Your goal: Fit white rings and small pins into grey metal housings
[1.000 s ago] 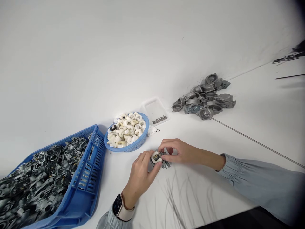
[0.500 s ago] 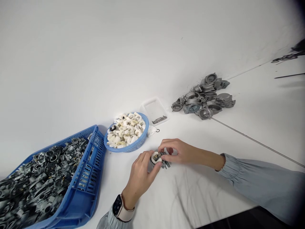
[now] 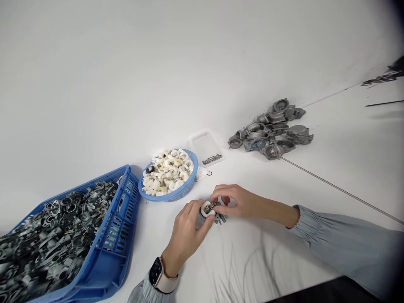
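Note:
On the white table, a small grey carburetor body (image 3: 220, 215) lies between my hands, with a white ring-shaped float (image 3: 205, 212) on top and brass bits showing inside the ring. My left hand (image 3: 186, 229) is closed around its left side, thumb at the front edge and fingers at the back. At the right side of the float, my right hand (image 3: 236, 202) pinches with thumb and fingertips close together. Whatever sits between those fingertips is too small or too hidden to make out.
A blue crate (image 3: 104, 252) full of grey carburetor bodies stands left. Behind my hands are a round blue basket (image 3: 186, 189) of white floats and a white tray (image 3: 202, 143) of small metal pins. Grey metal bowls (image 3: 273, 134) lie heaped at back right, near a thin rod (image 3: 334, 185).
Both hands keep nearly the same place and grip on the carburetor. The view has shifted very slightly, and dark strands in the foreground have moved.

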A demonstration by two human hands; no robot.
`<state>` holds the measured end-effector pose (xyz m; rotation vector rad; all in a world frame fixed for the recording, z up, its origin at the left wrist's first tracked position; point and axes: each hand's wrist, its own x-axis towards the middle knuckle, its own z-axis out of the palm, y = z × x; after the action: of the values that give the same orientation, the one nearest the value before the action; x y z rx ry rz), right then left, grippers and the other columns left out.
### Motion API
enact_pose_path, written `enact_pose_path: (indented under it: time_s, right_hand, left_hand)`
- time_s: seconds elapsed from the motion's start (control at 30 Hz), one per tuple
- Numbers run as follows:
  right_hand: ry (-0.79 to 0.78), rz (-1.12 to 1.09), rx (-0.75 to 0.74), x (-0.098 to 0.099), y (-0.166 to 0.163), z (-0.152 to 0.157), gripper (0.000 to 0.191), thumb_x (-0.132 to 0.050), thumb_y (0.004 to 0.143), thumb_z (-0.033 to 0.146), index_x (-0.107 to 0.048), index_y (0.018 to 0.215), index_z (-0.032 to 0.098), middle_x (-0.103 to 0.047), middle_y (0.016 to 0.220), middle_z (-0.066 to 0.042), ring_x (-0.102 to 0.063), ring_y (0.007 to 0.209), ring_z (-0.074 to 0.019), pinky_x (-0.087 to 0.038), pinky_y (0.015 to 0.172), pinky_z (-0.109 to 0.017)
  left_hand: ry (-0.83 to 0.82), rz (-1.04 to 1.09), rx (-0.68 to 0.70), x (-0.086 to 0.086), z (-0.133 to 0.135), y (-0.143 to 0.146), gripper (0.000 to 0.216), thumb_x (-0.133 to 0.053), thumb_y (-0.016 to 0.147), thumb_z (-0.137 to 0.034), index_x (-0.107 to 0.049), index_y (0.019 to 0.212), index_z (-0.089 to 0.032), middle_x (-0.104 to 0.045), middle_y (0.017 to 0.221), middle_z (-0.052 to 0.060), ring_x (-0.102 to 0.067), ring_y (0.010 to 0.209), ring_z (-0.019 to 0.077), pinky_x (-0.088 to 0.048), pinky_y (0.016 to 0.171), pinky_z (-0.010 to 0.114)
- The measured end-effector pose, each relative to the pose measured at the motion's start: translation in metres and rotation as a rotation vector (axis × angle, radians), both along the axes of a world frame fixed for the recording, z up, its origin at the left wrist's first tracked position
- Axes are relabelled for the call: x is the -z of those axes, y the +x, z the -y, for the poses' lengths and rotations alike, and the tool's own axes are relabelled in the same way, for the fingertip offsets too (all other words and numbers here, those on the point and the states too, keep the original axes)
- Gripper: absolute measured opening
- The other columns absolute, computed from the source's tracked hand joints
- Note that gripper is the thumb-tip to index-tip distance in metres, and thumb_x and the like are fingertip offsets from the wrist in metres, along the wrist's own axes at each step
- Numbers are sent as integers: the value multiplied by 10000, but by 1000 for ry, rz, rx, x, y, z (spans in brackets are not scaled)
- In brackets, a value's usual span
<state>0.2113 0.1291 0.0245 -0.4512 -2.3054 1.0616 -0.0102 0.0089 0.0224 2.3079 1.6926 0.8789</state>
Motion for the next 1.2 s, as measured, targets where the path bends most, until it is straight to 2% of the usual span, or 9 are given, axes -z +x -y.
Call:
enact_pose_path:
  time_s: [1.2]
  right_hand:
    - [13,34,9,-6,1,3,215,-658,960,345,-753,1092,204,-704,1034,-46,-566,762,-157,-486,713,-292]
  left_hand:
    - [-12,6,5,0,0,-1,276,-572,1091,-385,-574,1329,-246,-717,1170,77,-706,1056,269,-585,898,418]
